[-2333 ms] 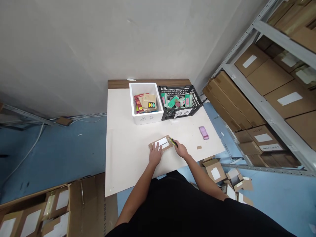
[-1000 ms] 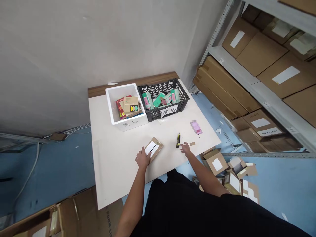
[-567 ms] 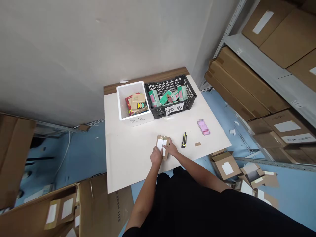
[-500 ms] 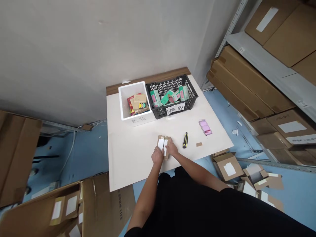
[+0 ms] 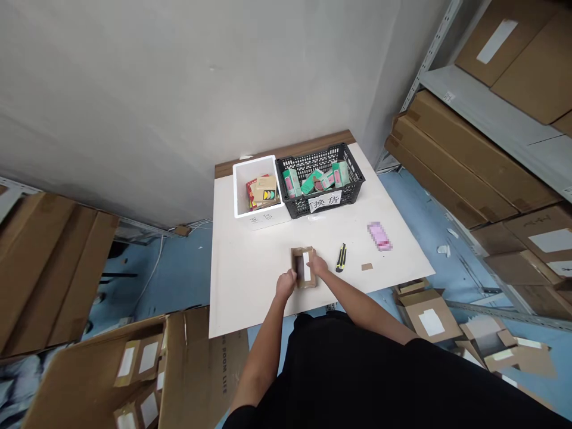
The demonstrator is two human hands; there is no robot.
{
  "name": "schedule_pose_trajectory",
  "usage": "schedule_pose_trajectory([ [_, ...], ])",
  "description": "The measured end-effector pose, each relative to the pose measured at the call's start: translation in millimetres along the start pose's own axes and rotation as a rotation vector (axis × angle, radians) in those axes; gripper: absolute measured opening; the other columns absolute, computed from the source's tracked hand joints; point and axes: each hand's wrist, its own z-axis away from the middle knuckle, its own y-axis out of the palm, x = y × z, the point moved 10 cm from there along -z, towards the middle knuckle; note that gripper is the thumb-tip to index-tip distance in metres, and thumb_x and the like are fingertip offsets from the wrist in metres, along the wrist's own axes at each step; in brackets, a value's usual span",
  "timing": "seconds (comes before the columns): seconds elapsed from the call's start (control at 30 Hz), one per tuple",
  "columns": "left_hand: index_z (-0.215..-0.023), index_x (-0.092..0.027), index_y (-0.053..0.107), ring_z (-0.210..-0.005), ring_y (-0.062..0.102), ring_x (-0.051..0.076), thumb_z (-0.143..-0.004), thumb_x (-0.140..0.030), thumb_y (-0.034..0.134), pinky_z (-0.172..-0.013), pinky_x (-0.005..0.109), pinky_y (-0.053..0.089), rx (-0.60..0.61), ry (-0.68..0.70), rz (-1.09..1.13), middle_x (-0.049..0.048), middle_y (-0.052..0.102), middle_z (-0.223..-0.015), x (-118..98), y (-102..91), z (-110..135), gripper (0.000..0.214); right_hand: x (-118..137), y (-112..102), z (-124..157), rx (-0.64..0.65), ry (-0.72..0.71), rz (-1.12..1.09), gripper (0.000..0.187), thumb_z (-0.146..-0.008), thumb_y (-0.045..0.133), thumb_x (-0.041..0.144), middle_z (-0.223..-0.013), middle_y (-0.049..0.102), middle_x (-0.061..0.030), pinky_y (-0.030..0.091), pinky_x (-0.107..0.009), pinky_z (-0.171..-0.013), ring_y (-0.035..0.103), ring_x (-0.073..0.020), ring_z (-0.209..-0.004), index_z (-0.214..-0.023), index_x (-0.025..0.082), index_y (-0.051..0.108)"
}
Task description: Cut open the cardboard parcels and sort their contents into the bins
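A small brown cardboard box (image 5: 304, 267) with a white label lies near the front of the white table (image 5: 250, 268); one flap is lifted and dark inside shows. My left hand (image 5: 286, 282) grips its left side, fingers curled on it. My right hand (image 5: 318, 263) holds its right side and the labelled flap. A black and yellow utility knife (image 5: 341, 257) lies on the table just right of my right hand.
A white bin (image 5: 256, 192) with boxed items and a black crate (image 5: 320, 179) with green packs stand at the back. A pink item (image 5: 379, 236) and a cardboard scrap (image 5: 367, 266) lie right. Opened boxes (image 5: 429, 310) litter the floor; shelves of cartons (image 5: 482, 161) stand right.
My right hand put the knife down on the table and came back to the box. The box has been turned, and both hands now pull it open at the cut.
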Motion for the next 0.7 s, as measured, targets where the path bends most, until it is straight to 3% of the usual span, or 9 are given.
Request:
schedule_pose_trajectory([
  [0.1, -0.098, -0.019, 0.068, -0.083, 0.073, 0.022, -0.108, -0.028, 0.027, -0.073, 0.03, 0.053, -0.041, -0.122, 0.153, 0.009, 0.075, -0.089, 12.6, -4.0, 6.0, 0.042, 1.4, -0.3, 3.5, 0.014, -0.026, 0.019, 0.085, -0.096, 0.066, 0.033, -0.117, 0.076, -0.012, 0.051, -0.034, -0.089, 0.071, -0.0293, -0.111, -0.168, 0.022, 0.023],
  [0.17, -0.1, -0.02, 0.068, -0.083, 0.073, 0.02, -0.108, -0.027, 0.019, -0.072, 0.029, 0.053, -0.069, -0.183, 0.239, 0.0072, 0.077, -0.09, 17.0, -4.1, 10.6, 0.05, 7.5, 1.2, 10.5, -0.026, -0.083, 0.053, 0.085, -0.098, 0.063, 0.033, -0.132, 0.07, -0.0146, 0.05, -0.035, -0.092, 0.068, -0.0294, -0.117, -0.17, 0.023, 0.017],
  [0.27, -0.112, -0.022, 0.067, -0.09, 0.073, 0.019, -0.108, -0.03, 0.027, -0.074, 0.027, 0.053, -0.101, -0.238, 0.34, 0.0048, 0.079, -0.1, 19.8, -2.9, 14.9, 0.041, 19.1, 10.0, 23.9, -0.102, -0.161, 0.103, 0.1, -0.092, 0.071, 0.033, -0.16, 0.045, -0.018, 0.049, -0.037, -0.099, 0.059, -0.0326, -0.131, -0.171, 0.027, 0.009],
  [0.37, -0.118, -0.022, 0.066, -0.095, 0.074, 0.019, -0.104, -0.028, 0.04, -0.078, 0.027, 0.053, -0.119, -0.287, 0.401, 0.005, 0.08, -0.106, 23.8, -2.3, 15.6, 0.029, 18.4, 23.4, 28.8, -0.086, -0.132, 0.103, 0.114, -0.082, 0.078, 0.024, -0.168, 0.03, -0.0195, 0.049, -0.038, -0.103, 0.056, -0.0342, -0.134, -0.171, 0.028, 0.006],
  [0.53, -0.118, -0.022, 0.067, -0.1, 0.074, 0.025, -0.098, -0.025, 0.048, -0.083, 0.032, 0.053, -0.144, -0.374, 0.454, 0.0088, 0.079, -0.106, 28.3, -0.9, 13.3, 0.027, 8.1, 14.5, 18.8, -0.033, -0.189, -0.131, 0.111, -0.081, 0.069, 0.023, -0.159, 0.045, -0.0177, 0.045, -0.039, -0.113, 0.053, -0.0296, -0.14, -0.171, 0.02, 0.003],
  [0.7, -0.132, -0.023, 0.061, -0.107, 0.073, 0.026, -0.097, -0.023, 0.051, -0.086, 0.033, 0.052, -0.156, -0.408, 0.492, 0.0095, 0.078, -0.115, 17.8, 1.9, 8.8, 0.036, -10.2, -5.0, 9.7, 0.05, -0.268, -0.321, 0.11, -0.077, 0.063, 0.02, -0.166, 0.04, -0.0147, 0.033, -0.046, -0.126, 0.04, -0.0296, -0.153, -0.171, 0.019, 0.006],
])
